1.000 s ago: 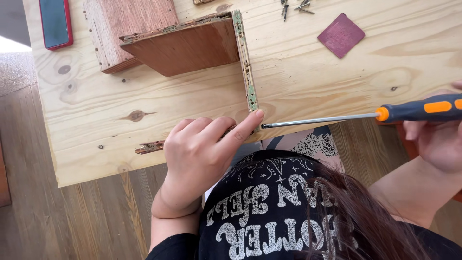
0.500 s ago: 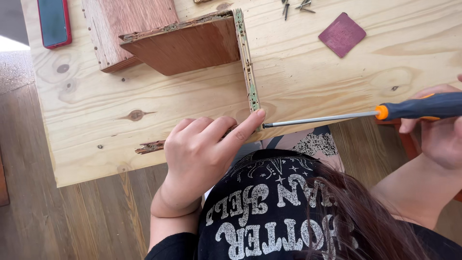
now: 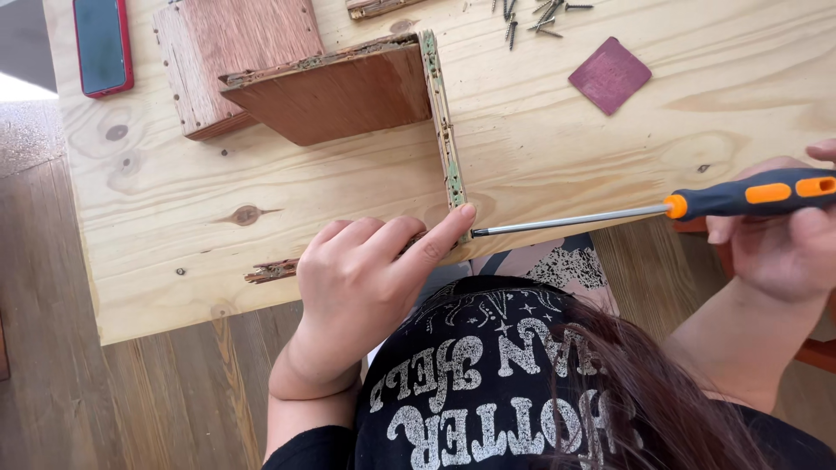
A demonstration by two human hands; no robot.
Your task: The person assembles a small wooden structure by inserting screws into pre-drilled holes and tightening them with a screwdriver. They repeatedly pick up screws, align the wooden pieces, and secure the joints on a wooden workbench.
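A reddish-brown plywood frame stands on the pale pine board [image 3: 592,165]: a flat panel [image 3: 340,91] joined to a thin upright side strip [image 3: 444,130]. My left hand [image 3: 366,278] rests at the board's near edge, its index fingertip pressing on the strip's lower end. My right hand [image 3: 775,252] is closed around the black and orange handle of a screwdriver [image 3: 749,196]. The steel shaft lies nearly level and points left. Its tip meets the strip's lower end right beside my left fingertip.
A phone in a red case [image 3: 103,43] lies at the far left, next to a wooden block [image 3: 235,61]. Loose screws [image 3: 531,13] and a maroon sandpaper square [image 3: 610,74] lie at the back right. Wooden floor [image 3: 131,392] runs below the board. A black printed head covering [image 3: 488,374] fills the bottom.
My right hand has shifted its hold on the screwdriver handle a little. The tip stays at the strip's end and my left hand has not moved.
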